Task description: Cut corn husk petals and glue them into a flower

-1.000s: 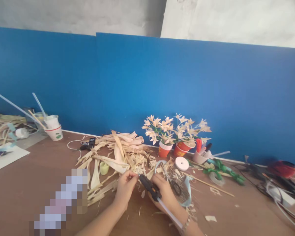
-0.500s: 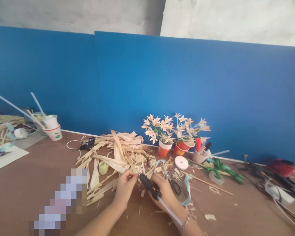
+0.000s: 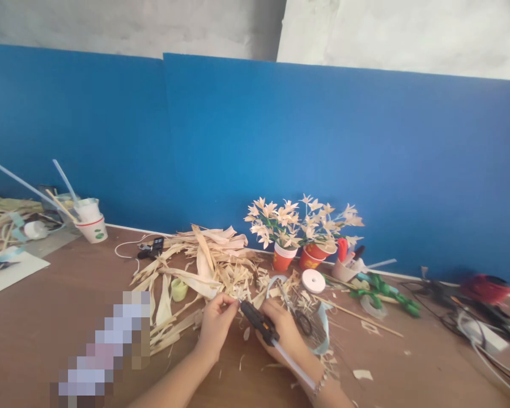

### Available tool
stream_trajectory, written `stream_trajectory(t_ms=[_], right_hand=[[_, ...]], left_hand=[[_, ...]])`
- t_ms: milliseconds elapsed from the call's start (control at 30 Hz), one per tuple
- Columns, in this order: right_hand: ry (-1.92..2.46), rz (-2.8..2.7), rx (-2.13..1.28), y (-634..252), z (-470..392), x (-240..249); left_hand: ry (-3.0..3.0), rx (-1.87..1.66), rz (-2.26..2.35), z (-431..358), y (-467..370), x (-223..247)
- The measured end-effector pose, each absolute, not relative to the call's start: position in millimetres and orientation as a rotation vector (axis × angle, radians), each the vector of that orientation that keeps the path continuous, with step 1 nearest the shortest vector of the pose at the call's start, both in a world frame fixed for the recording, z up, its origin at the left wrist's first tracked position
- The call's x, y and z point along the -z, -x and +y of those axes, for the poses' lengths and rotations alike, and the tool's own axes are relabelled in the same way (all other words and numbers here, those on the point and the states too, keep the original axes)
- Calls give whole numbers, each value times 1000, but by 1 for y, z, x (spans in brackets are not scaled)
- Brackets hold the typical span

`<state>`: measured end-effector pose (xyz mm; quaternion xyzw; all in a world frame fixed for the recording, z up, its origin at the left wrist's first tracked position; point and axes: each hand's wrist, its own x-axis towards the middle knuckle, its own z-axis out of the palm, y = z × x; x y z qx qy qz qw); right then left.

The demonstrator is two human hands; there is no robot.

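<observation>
Black pistol-shaped plastic glue gun (image 3: 259, 322): we are holding it between our two hands, over the brown tabletop (image 3: 233, 391), just on our side of the heap of pale, dry, leaf-like strips (image 3: 225, 272).
Right hand (image 3: 284, 327): we are gripping the gun, fingers wrapping its handle side; the trigger is hiding from view.
Left hand (image 3: 216, 323): we are pinching thumb and forefinger together right by the slim nozzle (image 3: 240, 304); whatever is sitting between them, we are not making out.
Nozzle work: this close, we're judging, care is paying: gun steady, pinch firm, skin clear of a tip that may be hot, squeeze light and even.
Nozzle direction: it is pointing forward and leftward, straight at the left fingertips; touching or just short, we cannot tell.
Long axis: it is slanting from near right to far left, the translucent white glue stick (image 3: 295, 364) sticking out behind, over our right wrist.
</observation>
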<state>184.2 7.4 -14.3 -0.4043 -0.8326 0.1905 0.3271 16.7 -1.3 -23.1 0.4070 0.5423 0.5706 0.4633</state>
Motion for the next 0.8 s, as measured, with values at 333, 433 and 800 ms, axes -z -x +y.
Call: stream_trajectory(t_ms=[333,433,800], right_hand=[[1034,-2180,-491,-184,7,13],[1032,-2174,-493,-184,7,13],[1035,-2191,-485,-185,8,14]], left_hand=[[-994,-1417,1330,-2,-17,22],[-1004,-1417,1334,-2,-17,22],[-1010,-1428,1346,-2,-17,20]])
